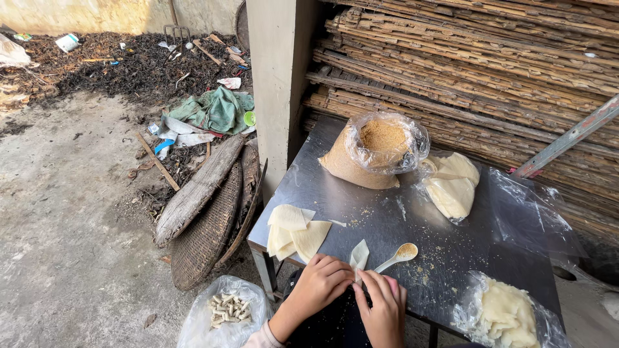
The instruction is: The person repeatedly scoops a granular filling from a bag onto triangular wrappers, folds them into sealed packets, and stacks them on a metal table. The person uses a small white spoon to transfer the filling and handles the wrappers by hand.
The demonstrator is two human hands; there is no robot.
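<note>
Wrapper (359,254) — thin, limp, likely tear-prone; left hand (320,281) and right hand (382,303) pinch its lower edge together; spoon (398,255) beside.

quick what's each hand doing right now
Left hand: closed on the pale wrapper piece, pinching it.
Right hand: fingers curled on the same wrapper piece, helping fold it.

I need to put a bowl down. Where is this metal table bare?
Bare: the middle of the table, between the crumb bag, the spoon and the wrapper stack. Crowded: the near edge, where both hands fold a wrapper.
</note>
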